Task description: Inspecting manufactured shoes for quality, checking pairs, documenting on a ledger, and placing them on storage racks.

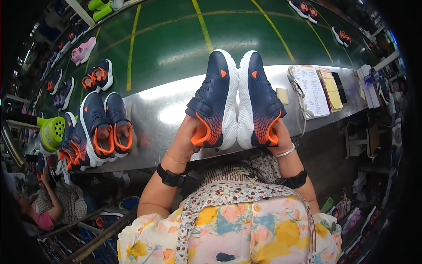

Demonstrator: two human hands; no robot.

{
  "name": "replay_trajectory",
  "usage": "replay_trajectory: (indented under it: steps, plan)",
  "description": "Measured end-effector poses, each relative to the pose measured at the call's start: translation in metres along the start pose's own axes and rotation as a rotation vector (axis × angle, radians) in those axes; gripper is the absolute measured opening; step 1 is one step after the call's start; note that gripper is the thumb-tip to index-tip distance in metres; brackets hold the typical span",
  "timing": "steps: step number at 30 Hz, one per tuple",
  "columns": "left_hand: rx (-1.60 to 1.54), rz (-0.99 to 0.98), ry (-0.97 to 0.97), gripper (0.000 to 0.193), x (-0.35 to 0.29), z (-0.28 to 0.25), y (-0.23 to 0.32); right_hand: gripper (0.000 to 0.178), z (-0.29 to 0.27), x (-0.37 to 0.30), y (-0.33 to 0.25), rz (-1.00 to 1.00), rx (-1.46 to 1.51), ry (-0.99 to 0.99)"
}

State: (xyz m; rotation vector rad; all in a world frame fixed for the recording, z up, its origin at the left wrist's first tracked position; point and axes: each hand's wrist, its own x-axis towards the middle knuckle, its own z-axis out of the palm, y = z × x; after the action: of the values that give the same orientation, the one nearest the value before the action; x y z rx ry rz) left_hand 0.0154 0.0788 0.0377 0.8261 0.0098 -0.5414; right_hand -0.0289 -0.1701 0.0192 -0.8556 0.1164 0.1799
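left sneaker [209, 94] + right sneaker [260, 94], so 2 total, navy w/ orange lining [201, 131], textured white soles [230, 110] touching, held up over shiny metal bench [160, 103]; left hand [186, 134] and right hand [281, 134] grasping one each at heel opening, fingertips hidden; 1 notepad [310, 90], handwriting too tiny to read tbh

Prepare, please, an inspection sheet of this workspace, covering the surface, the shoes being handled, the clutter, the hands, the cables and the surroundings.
Surface: shiny metal table; green surface with yellow lines beyond it.
Job's things: left shoe and right shoe, navy and orange, soles towards each other, toes pointing away.
Clutter: notebook, pale block, more navy shoes at left.
Hands: left hand holds the left shoe, right hand the right; fingers partly hidden.
Cables: thin pale cord by the notebook, type unclear.
Surroundings: pink shoes far left; co-worker's arm lower left.
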Motion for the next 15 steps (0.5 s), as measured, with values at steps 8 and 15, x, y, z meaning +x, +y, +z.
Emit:
replay_trajectory:
  steps: [8, 15]
  plan:
    - [0.222, 0.212, -0.078, 0.078, 0.003, -0.004, 0.0, 0.079, 0.016, -0.002, 0.0, -0.238, -0.414, 0.011]
    - [0.47, 0.385, -0.066, 0.074, 0.009, -0.014, -0.012, 0.076, 0.005, 0.004, 0.017, -0.434, -0.661, -0.019]
